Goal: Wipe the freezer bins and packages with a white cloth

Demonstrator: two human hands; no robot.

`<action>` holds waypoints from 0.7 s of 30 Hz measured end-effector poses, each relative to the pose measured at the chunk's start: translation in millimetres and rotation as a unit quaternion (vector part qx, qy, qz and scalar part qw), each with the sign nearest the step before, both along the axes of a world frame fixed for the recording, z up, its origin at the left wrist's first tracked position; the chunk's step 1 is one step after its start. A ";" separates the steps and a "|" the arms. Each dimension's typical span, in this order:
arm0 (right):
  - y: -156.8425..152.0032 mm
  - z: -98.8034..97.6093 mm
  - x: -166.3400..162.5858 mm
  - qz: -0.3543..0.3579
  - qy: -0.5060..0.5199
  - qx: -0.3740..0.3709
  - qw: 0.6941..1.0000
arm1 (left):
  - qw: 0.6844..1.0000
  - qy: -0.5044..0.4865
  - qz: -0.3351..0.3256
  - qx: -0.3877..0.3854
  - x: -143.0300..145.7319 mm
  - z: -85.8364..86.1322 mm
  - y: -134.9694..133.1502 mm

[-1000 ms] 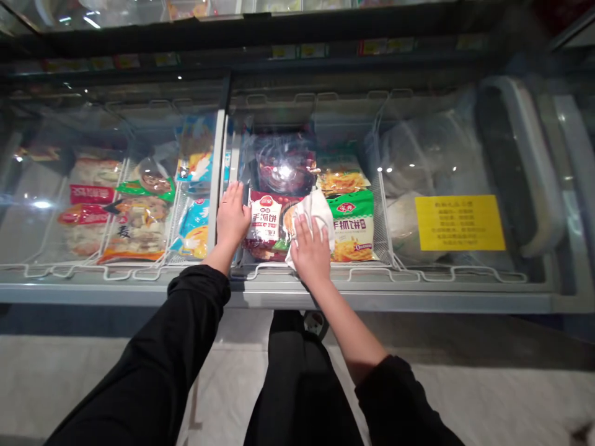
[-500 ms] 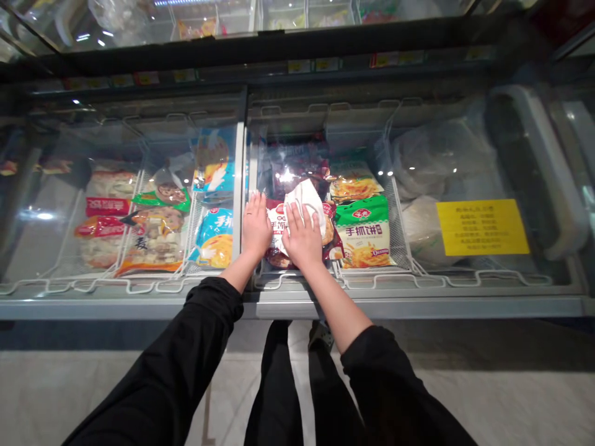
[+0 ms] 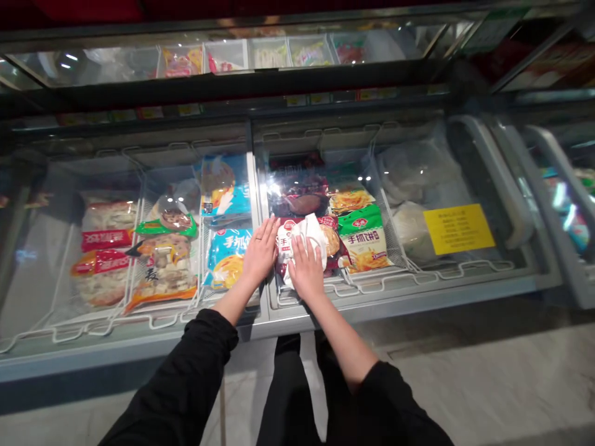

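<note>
My right hand (image 3: 305, 268) lies flat with spread fingers on a white cloth (image 3: 307, 233), pressing it against the glass lid (image 3: 409, 186) of a chest freezer. My left hand (image 3: 260, 253) rests open and flat on the glass beside it, over the grey divider frame (image 3: 256, 198) between two sliding lids. Under the glass below my hands sit red and green frozen food packets (image 3: 363, 238) in white wire baskets.
More packets fill the left baskets (image 3: 160, 248). A yellow notice (image 3: 458, 228) is stuck on the right lid. The freezer's grey front rim (image 3: 418, 297) runs along my side. An upper shelf (image 3: 260, 56) holds clear bins. A second freezer (image 3: 562, 192) stands at right.
My right hand with the cloth slid left from the green packet towards my left hand, then back a little toward me. The camera view tilted and pulled back.
</note>
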State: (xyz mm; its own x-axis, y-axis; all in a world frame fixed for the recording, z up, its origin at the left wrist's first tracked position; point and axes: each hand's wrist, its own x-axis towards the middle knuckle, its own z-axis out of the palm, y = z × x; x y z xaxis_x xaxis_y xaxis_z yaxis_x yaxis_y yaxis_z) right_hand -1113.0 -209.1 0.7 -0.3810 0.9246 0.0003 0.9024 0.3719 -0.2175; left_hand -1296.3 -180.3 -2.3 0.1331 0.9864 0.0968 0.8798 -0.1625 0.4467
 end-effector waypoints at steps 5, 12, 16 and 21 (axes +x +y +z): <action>-25.5 -10.6 -17.2 0.049 -0.041 -0.007 0.998 | 0.996 -0.063 0.064 0.016 -3.2 -6.0 -2.1; 72.5 11.4 -61.0 0.106 0.029 -0.020 0.994 | 0.994 -0.081 0.078 0.017 -6.2 -9.7 -0.5; 85.7 10.4 -69.6 0.124 0.048 -0.029 0.991 | 0.991 -0.101 0.079 0.038 -7.7 -14.9 -0.6; 10.5 0.0 -30.6 0.161 -0.014 -0.052 0.986 | 0.992 -0.092 0.077 0.049 -7.2 -17.2 -4.2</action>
State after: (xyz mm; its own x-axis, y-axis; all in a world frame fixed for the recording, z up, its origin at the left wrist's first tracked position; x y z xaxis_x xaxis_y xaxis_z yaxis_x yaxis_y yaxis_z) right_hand -1143.6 -198.7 0.7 -0.6526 0.7507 -0.1029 0.7479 0.6163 -0.2467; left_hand -1303.5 -184.5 -19.5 -0.0468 0.9784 0.2016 0.8031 -0.0832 0.5900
